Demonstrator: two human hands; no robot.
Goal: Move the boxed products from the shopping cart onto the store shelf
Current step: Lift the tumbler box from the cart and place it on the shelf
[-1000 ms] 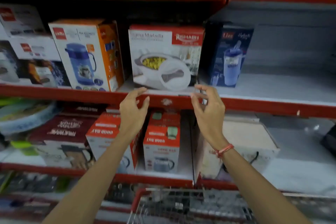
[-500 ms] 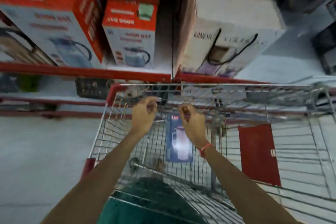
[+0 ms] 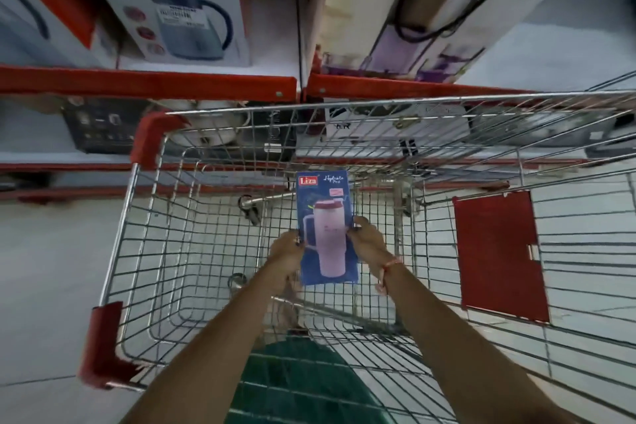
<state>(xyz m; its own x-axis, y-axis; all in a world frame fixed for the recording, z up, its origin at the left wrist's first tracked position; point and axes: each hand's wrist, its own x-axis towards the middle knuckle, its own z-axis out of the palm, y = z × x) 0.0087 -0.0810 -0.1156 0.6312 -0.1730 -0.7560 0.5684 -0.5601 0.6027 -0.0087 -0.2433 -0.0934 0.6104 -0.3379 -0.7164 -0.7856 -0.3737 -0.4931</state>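
**Blue tumbler box gripped from both sides inside the cart**

The blue boxed tumbler (image 3: 327,227) lies flat on the wire floor of the shopping cart (image 3: 144,217), roughly at the basket's middle, printed face up, its top end pointing toward the store shelf (image 3: 148,83) beyond the cart's far rim. The left hand (image 3: 285,253) presses against the box's left long edge and the right hand (image 3: 370,243) against its right long edge, fingers curled onto the faces, so both are closed on the box at about mid-length.

It looks like a tall, narrow cardboard carton: probably light to moderate in weight, stiff along the edges but liable to dent if its broad faces are squeezed. The printed card may be somewhat slick, so a grip spanning opposite long edges near the middle seems sound, keeping it level on the lift. The cart's wire walls stand close around, and a corner could snag there.
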